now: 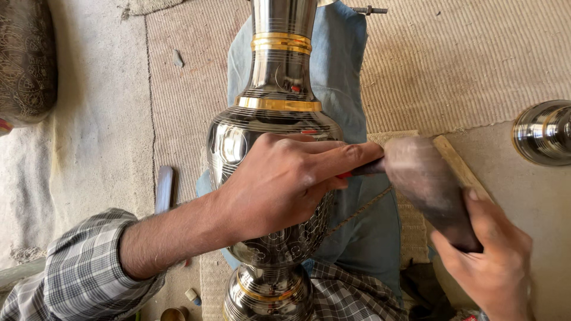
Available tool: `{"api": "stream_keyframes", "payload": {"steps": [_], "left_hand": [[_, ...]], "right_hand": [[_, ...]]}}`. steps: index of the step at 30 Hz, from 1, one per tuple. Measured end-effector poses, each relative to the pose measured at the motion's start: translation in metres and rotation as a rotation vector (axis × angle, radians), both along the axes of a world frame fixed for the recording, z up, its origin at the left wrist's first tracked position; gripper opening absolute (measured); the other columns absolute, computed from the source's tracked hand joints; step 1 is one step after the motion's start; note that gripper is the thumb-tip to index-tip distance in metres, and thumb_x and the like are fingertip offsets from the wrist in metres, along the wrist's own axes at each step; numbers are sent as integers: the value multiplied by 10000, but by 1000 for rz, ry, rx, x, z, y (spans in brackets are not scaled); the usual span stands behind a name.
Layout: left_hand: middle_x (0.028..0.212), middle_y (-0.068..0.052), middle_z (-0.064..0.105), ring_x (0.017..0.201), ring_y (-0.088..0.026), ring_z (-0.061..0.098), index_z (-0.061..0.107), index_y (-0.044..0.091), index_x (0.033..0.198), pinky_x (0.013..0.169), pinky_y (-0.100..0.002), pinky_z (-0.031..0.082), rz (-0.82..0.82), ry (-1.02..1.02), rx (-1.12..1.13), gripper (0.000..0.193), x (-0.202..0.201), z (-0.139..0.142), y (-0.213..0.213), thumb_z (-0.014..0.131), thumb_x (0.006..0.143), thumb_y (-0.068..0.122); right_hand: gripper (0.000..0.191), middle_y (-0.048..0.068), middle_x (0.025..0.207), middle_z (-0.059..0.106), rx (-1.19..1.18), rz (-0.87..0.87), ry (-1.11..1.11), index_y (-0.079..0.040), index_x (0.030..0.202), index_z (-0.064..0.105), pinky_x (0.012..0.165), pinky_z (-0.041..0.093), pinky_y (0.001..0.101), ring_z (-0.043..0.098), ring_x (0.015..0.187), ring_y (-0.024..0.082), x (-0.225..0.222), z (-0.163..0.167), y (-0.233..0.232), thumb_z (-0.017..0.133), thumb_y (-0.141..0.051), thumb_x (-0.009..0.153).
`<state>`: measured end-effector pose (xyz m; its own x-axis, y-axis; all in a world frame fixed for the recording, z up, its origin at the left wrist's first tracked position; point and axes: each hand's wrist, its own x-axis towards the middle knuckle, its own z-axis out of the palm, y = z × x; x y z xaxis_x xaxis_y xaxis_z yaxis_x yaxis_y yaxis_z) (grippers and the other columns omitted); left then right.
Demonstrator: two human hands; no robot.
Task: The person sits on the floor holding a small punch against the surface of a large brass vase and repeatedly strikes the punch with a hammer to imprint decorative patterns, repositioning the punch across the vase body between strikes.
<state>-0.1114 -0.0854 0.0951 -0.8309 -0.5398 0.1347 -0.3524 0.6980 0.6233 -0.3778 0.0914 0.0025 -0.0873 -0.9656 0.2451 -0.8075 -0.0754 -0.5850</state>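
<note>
L hand pinching, R hand fisted.

My left hand presses a thin tool against the engraved metal vase. My right hand grips a blurred wooden mallet at the tool's end.

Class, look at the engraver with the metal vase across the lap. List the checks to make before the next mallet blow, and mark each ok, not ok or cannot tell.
1. Vase rests on the lap cloth: ok.
2. Left hand lies on the vase body, steadying it: ok.
3. Chisel held in the left fingers: ok.
4. Chisel tip set on the pattern: cannot tell, hand hides it.
5. Right hand grips the mallet: ok.
6. Mallet lined up with the chisel end: cannot tell, blurred.
</note>
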Motion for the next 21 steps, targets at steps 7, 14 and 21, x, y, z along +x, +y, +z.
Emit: {"api": "stream_keyframes", "payload": {"steps": [7,14,21], "left_hand": [[1183,-28,772,762,-180,773,622,208,1406,469,-355,525,-201,-109,20,553,-14,-2,-15,705,885,41],[1140,-22,787,773,-112,773,667,207,1355,494,-311,544,-320,-49,68,505,-17,-5,-21,739,870,84],[909,-3,806,607,-77,731,655,227,1353,410,-294,495,-412,-184,157,491,-25,-15,-24,735,878,134]], "right_hand": [[897,237,1012,654,16,-101,-315,9,1451,316,761,564,381,678,875,255,24,-32,19,782,106,691],[587,130,924,636,50,-335,-766,45,1250,408,771,560,316,657,825,179,52,-54,45,747,150,783],[697,56,972,643,-60,-347,-957,-24,1345,358,792,561,275,651,871,114,57,-62,46,749,53,774]]}}
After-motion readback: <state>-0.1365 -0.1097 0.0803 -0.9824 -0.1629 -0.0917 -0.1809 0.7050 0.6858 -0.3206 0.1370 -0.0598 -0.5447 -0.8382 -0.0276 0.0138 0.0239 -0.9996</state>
